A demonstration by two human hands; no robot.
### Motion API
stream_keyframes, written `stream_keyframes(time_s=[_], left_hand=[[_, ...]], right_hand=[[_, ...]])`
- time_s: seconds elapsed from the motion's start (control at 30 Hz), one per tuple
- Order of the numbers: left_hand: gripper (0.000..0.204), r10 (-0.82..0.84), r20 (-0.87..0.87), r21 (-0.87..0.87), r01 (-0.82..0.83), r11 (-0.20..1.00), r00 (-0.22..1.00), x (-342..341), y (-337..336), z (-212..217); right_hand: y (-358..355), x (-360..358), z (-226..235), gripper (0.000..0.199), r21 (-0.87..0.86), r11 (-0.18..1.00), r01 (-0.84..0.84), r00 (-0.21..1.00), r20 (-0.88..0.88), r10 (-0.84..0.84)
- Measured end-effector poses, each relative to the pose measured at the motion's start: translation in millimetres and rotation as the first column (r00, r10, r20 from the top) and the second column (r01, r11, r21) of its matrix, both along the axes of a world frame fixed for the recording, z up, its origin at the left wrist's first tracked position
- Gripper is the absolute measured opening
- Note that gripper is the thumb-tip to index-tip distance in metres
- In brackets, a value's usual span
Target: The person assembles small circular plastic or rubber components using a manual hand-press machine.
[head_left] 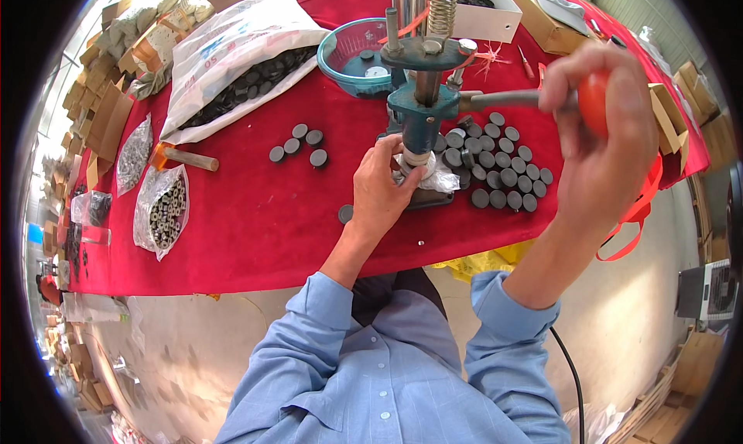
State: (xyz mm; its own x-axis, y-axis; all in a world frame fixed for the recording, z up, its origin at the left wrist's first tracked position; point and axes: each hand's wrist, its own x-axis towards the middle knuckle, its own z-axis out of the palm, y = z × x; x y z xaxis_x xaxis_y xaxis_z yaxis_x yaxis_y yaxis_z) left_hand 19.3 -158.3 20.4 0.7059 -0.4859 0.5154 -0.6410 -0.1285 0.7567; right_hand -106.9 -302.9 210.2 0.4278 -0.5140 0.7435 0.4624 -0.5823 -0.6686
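Pinching looks the main risk: if the press (424, 109) lever (503, 99) drops, the ram (420, 137) could catch the left hand (381, 185), whose thumb and fingers are around a pale round piece (417, 168). Off-centre seating might tilt or mark that piece; crumpled plastic (444, 180) just beside could snag. Right hand (611, 138) clenched on the red knob (594, 105), blurred. Piece sits directly under the ram: whitish, short, partly covered by fingers, finer detail can't tell. Dark round caps (508, 177) grouped right of press, red tabletop (255, 227).
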Motion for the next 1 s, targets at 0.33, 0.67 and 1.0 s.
stream_keyframes(time_s=[0.33,0.67,1.0], left_hand=[[0.023,0.309,0.342,0.204,-0.392,0.897,0.887,53,78,-2],[0.033,0.188,0.050,0.189,-0.194,0.963,0.981,61,84,-12],[0.057,-0.046,-0.007,0.036,0.046,0.998,0.999,3,7,6]], right_hand=[[40,-62,-131,0.047,-0.115,0.983,-0.141,0.968,0.191,0.161],[26,-50,-84,0.048,-0.068,0.991,-0.113,0.983,0.136,0.122],[-2,16,29,0.043,0.113,0.993,-0.023,0.987,-0.156,0.041]])
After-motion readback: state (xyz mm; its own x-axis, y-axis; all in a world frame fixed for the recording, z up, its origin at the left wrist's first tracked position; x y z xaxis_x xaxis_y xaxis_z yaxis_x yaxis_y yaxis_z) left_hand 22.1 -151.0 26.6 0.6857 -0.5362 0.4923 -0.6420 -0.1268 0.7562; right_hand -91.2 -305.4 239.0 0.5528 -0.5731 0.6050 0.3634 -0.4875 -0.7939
